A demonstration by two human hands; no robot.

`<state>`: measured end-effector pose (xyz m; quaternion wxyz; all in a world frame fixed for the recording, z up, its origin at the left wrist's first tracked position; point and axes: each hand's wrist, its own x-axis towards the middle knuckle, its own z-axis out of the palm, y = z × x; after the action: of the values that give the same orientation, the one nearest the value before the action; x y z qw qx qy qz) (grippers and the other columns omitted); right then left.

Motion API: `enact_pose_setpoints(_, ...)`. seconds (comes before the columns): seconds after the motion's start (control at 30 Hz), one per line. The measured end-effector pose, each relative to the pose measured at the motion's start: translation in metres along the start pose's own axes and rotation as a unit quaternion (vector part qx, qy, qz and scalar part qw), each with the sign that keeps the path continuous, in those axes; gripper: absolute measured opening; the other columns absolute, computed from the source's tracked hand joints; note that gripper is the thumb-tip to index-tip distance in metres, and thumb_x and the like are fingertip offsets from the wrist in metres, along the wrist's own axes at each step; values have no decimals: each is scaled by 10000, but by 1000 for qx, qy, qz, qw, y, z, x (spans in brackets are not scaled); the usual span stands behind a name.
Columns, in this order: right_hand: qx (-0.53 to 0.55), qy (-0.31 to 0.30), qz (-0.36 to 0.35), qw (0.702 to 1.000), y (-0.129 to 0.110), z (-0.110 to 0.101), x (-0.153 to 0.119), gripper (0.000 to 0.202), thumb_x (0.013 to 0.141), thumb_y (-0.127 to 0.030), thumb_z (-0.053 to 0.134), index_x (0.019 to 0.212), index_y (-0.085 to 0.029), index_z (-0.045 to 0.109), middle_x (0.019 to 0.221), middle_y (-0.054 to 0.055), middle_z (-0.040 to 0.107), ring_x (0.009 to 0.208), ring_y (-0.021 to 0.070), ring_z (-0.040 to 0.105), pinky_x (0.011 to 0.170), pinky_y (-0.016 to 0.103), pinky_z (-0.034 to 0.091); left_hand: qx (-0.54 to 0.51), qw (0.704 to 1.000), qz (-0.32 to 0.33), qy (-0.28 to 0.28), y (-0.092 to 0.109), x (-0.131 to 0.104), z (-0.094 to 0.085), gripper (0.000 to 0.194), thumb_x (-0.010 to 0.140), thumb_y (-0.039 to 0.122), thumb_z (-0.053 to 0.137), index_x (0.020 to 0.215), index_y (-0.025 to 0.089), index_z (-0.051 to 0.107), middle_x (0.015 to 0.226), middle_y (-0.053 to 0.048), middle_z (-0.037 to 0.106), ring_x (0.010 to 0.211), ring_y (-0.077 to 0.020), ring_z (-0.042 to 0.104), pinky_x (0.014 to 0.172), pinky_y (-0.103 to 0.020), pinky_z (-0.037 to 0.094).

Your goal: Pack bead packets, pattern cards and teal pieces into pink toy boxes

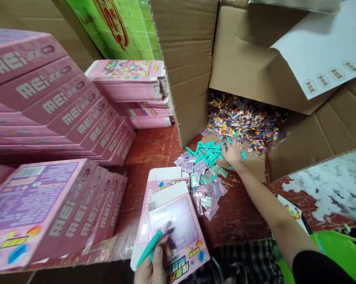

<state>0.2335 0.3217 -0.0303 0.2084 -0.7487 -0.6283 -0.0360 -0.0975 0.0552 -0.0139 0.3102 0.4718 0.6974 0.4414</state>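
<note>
My left hand [154,264] is closed around a teal pen-shaped tool [150,248] at the bottom centre. Beneath it lies a flat pink printed carton [178,221] with its white flap raised; whether the fingers also grip this carton is hard to make out. A second flat pink carton [142,221] lies partly under the first. My right hand [233,153] reaches forward, fingers stretched out over the edge of a heap of teal pens [207,152]. Small lilac and pale green sachets [205,189] lie scattered between the heap and the cartons.
Stacked pink boxes [77,102] fill the left side, with flat cartons [127,86] behind. An open cardboard box [192,67] holds clear bags of colourful small pieces [245,122]. A white sheet [328,47] hangs over its flap. White material [331,189] lies at right.
</note>
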Motion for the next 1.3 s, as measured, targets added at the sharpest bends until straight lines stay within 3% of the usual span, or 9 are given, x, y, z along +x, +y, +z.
enact_pose_setpoints(0.1,10,-35,-14,999,-10,-3,-5,395,943,-447,434,1152,-206,667,1364,147,489,1178,361,399,950,512,322,10,999,36,-34,-6,3,-2,446,850,578,515,886,206,759,620,-37,651,590,-213,631,613,-334,541)
enact_pose_setpoints(0.37,74,-68,-53,994,-52,-6,-48,409,928,-459,487,1125,-174,703,1359,136,523,1191,335,399,979,468,341,30,996,77,-15,-14,4,3,451,873,540,491,850,164,740,642,-38,664,598,-197,635,614,-317,526)
enact_pose_setpoints(0.53,154,-104,-125,975,-82,-15,-77,319,933,-422,506,1120,-267,714,1332,56,573,1205,275,433,991,427,356,30,997,68,-12,-21,4,5,490,873,557,479,929,142,733,710,-57,692,651,-200,641,623,-311,519)
enact_pose_setpoints(0.63,198,-86,-132,967,-65,-26,-72,273,930,-402,510,1009,-296,749,1350,30,567,1202,246,478,1010,417,357,28,997,67,-11,-22,3,4,491,866,559,488,922,137,734,692,-55,688,640,-199,643,617,-310,520)
enact_pose_setpoints(0.73,161,5,18,987,-22,-34,-60,306,931,-378,480,1067,-258,726,1377,78,539,1259,290,446,1041,476,328,29,997,67,-10,-20,2,4,495,863,565,490,925,141,738,667,-48,682,630,-197,646,621,-311,524)
enact_pose_setpoints(0.83,124,4,131,984,8,-28,-61,395,897,-405,517,1221,-216,642,1419,137,489,1323,351,382,1044,548,312,29,997,66,4,-15,1,5,516,844,593,505,915,143,747,663,-51,685,625,-202,648,630,-318,529)
enact_pose_setpoints(1.03,272,-37,-86,958,-24,0,-95,290,874,-349,537,1042,-179,703,1273,137,611,1201,272,546,1029,429,406,8,999,52,6,-7,0,4,516,847,597,507,868,141,748,621,-44,662,587,-192,628,617,-310,525)
enact_pose_setpoints(1.13,352,-24,-79,932,-39,5,-70,276,898,-314,468,978,-188,701,1069,94,699,1012,215,646,922,346,495,19,998,62,-2,-8,0,1,514,837,601,518,829,146,756,623,-56,674,590,-201,641,614,-309,533)
enact_pose_setpoints(1.3,189,-62,-77,977,-59,16,36,382,934,-233,340,1098,-138,671,1149,122,672,1086,225,609,990,363,454,20,997,73,-10,-17,-1,-3,455,870,531,512,860,152,764,628,-51,681,593,-192,650,625,-294,542)
